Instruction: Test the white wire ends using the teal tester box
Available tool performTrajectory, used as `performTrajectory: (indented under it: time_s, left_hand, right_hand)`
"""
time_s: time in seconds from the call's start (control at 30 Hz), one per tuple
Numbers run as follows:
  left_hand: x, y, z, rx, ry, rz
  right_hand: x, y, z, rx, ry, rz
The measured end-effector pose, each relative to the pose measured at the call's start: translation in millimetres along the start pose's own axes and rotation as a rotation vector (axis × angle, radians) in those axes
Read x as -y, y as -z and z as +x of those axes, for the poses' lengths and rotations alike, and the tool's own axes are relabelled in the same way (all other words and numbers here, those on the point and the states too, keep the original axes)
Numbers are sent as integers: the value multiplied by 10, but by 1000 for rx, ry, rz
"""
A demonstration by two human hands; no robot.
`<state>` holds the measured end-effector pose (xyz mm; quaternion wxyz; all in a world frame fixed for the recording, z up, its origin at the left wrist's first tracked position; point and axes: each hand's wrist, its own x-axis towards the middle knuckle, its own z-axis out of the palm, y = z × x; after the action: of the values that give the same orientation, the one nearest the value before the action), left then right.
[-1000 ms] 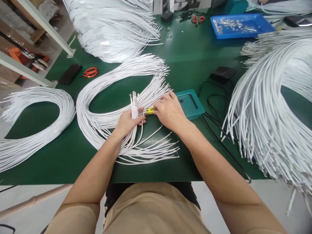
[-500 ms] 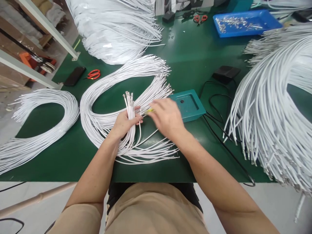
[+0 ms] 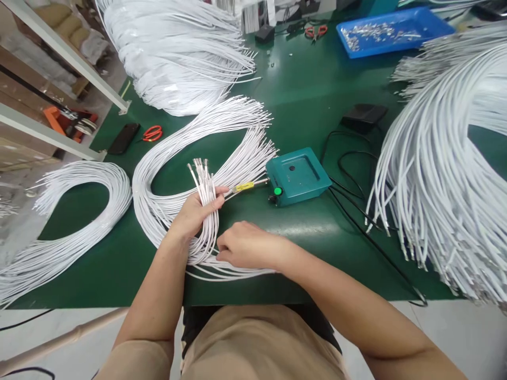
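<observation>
a left hand [image 3: 192, 214] closes, thumb over fingers, around a bunch of white wires [image 3: 205, 192], apparently to keep the tips together, while the right hand [image 3: 251, 245] curls nearly shut at loose strands [image 3: 241, 273], any grip unclear. beyond, a yellow piece [image 3: 244, 186] beside a teal box [image 3: 301, 182] lies within easy reach on the counter [image 3: 325, 227].
</observation>
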<state>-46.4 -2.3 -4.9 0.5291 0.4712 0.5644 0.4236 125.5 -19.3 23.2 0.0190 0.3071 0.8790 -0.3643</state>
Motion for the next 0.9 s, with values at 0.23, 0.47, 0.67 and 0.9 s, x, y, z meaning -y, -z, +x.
performTrajectory:
  time_s: [0.23, 0.47, 0.67, 0.9]
  left_hand:
    - [92, 45, -5, 76, -40, 55]
    - [82, -96, -19, 92, -26, -38]
    - [15, -167, -40, 44, -51, -82]
    - [-83, -223, -86, 22, -71, -77]
  right_hand:
    - [-316, 220, 60, -664, -194, 729]
    - [-392, 130, 188, -727, -87, 1047]
    - [-365, 121, 211, -666, -64, 1300]
    - [-351, 145, 192, -823, -38, 1463]
